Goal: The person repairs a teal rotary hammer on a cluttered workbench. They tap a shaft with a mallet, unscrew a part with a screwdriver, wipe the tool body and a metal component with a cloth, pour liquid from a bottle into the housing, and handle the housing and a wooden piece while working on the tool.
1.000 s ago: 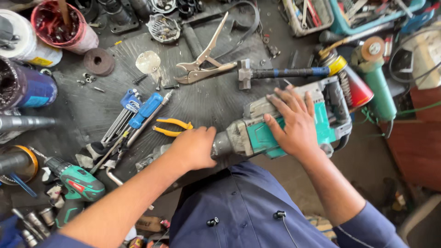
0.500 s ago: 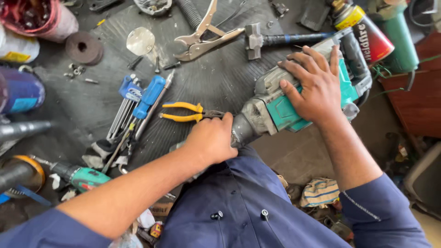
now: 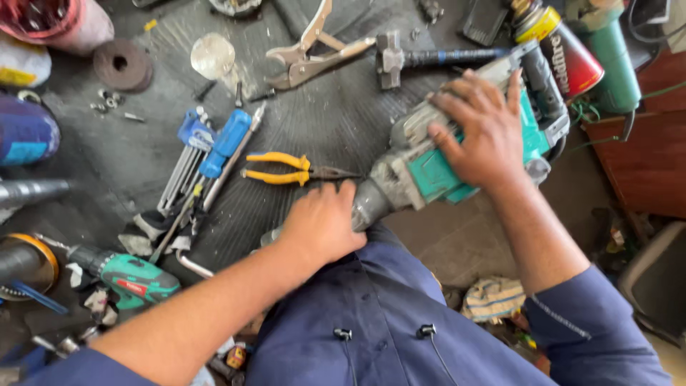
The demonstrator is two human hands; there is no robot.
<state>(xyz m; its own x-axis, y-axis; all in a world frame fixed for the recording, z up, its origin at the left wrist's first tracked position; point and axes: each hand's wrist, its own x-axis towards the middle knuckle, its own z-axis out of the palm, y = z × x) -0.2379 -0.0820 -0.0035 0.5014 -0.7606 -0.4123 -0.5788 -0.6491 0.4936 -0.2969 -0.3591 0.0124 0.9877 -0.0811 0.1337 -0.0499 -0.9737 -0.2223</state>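
Tool-strewn black rubber mat (image 3: 336, 114)

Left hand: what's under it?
The left hand wraps the grey nose of the green rotary hammer. The chuck end and any bit are covered by the palm. Yellow-handled pliers lie just beyond the fingers, on the black rubber mat.
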